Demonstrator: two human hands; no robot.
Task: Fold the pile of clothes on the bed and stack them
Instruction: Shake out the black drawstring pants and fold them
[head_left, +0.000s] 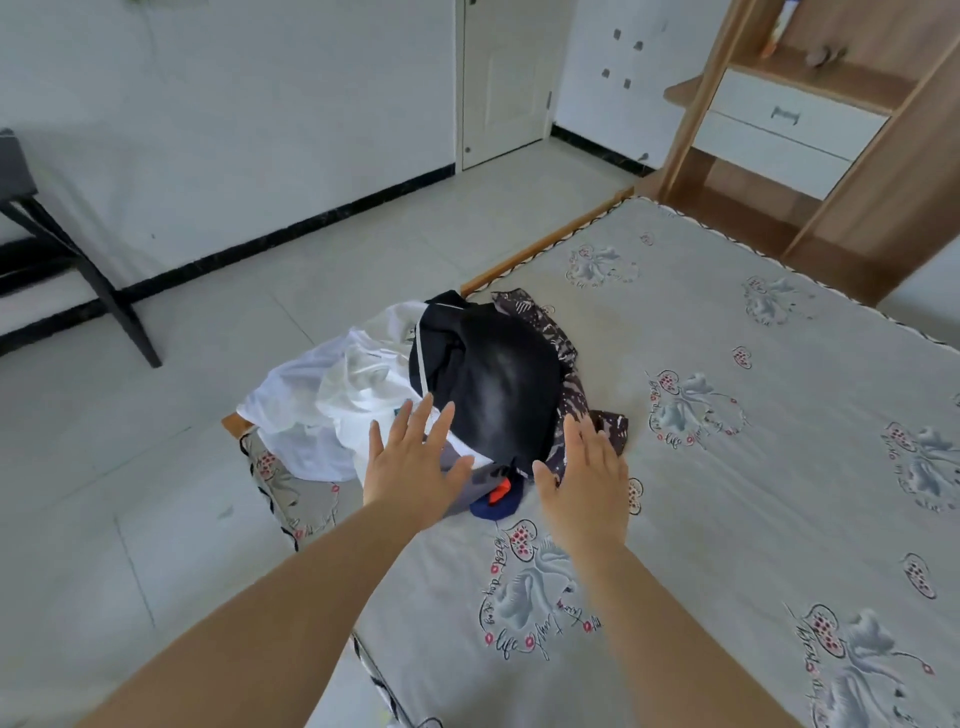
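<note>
A pile of clothes (441, 395) sits in the centre of the frame, at the corner of the bed (727, 467), whose grey cover with floral prints fills the right and lower right. A black garment (498, 379) domes up on top of the heap. A white garment (337, 395) spills to the left and hangs over the bed's edge. A dark patterned piece (566, 358) lies along the right side of the pile, and a small navy item with an orange patch (498, 499) pokes out at the near edge.

Both arms reach in from the bottom of the frame. The left hand (410, 467) hovers over the near left side of the pile, fingers straight and spread, its grip apart and holding nothing. The right hand (587, 478) is at the near right side, fingers straight over the patterned piece, grip likewise apart; whether it touches the cloth cannot be told.

A white door (504, 78) stands at upper centre, a wooden shelf unit (831, 130) with white drawers at upper right, and a dark chair (47, 228) at the left edge on the tiled floor (156, 467).
</note>
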